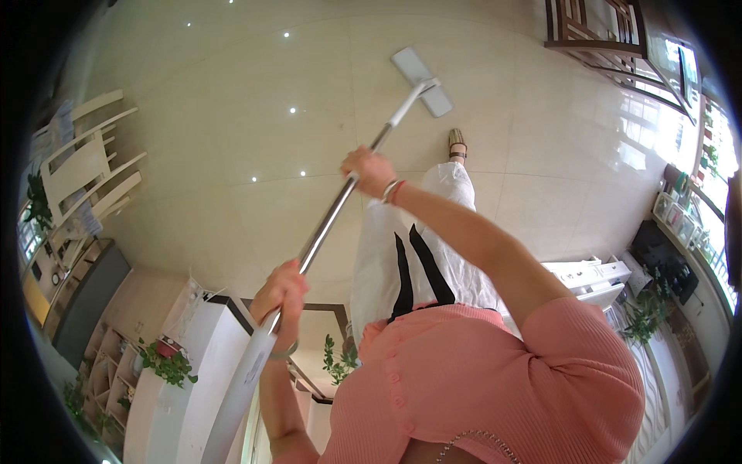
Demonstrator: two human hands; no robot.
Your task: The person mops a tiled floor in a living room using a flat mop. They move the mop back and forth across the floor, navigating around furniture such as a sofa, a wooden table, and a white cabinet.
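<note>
A flat mop with a long white and silver handle (328, 219) runs slantwise from the lower left up toward the floor ahead. Its pale rectangular head (422, 82) lies on the shiny tiles just beyond my sandalled foot (457, 144). Farther down the pole, my right hand (369, 172) wraps round the metal part, a bracelet and a red string at its wrist. My left hand (281, 300) grips the thicker white upper section, close to my body. Some fingers of both hands are hidden behind the pole.
Glossy beige floor tiles (216, 124) spread ahead, reflecting lights. Pale wooden chairs (81, 166) stand at the left, and brown wooden furniture (599, 50) at the far right. A potted plant (168, 359) sits lower left; another leafy plant (645, 309) is near a white cabinet (591, 274) on the right.
</note>
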